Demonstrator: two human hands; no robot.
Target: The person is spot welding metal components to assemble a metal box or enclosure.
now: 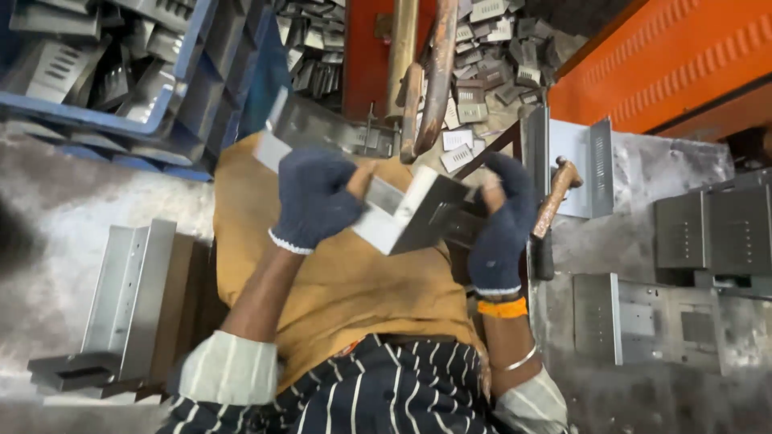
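Note:
Both hands wear dark blue knit gloves. My left hand [315, 198] grips a bent sheet-metal bracket [402, 215] from the left, above my lap covered by a mustard-yellow cloth [346, 289]. My right hand [505, 221] holds the same bracket at its right end, where a slotted dark part shows. A wooden-handled hammer [555, 197] lies just right of my right hand on the floor.
A blue crate [173, 88] of metal parts stands at upper left. More slotted plates are heaped at top centre [490, 56]. Folded metal channels lie at left [129, 297] and flat slotted panels at right [651, 321]. An orange machine body [675, 64] fills the upper right.

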